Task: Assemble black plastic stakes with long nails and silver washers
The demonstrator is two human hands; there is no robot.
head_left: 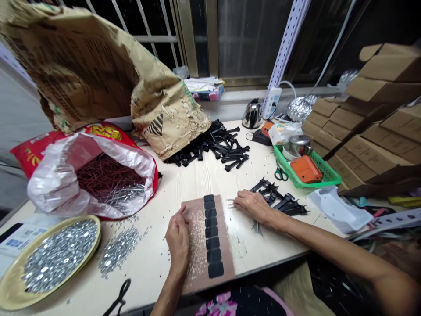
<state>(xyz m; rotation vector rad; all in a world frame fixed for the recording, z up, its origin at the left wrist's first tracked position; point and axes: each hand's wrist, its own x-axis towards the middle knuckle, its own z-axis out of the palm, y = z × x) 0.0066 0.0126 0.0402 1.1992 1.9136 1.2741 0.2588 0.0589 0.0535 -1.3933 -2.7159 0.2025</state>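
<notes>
A brown board [219, 245] lies on the table in front of me, strewn with small pale bits. Down its right part runs a column of several black rounded-square pads [212, 231]. My left hand [178, 239] rests at the board's left edge, fingers curled together; whatever they hold is hidden. Right of the board, my right hand [251, 205] is closed in a pinch close to the tabletop. Thin pale slivers show at its fingertips, too blurred to name. Beside that hand lies a small pile of black plastic parts [283, 202] with thin metal tips.
Left: a dish [95, 239] of silver washers, a loose washer heap [120, 250], a red-and-white sack [49, 184] of long screws or nails. Behind: a paper sack [177, 118] spilling black parts [230, 149]. Right: scissors [281, 174], a green basket [332, 179], stacked cartons [368, 153].
</notes>
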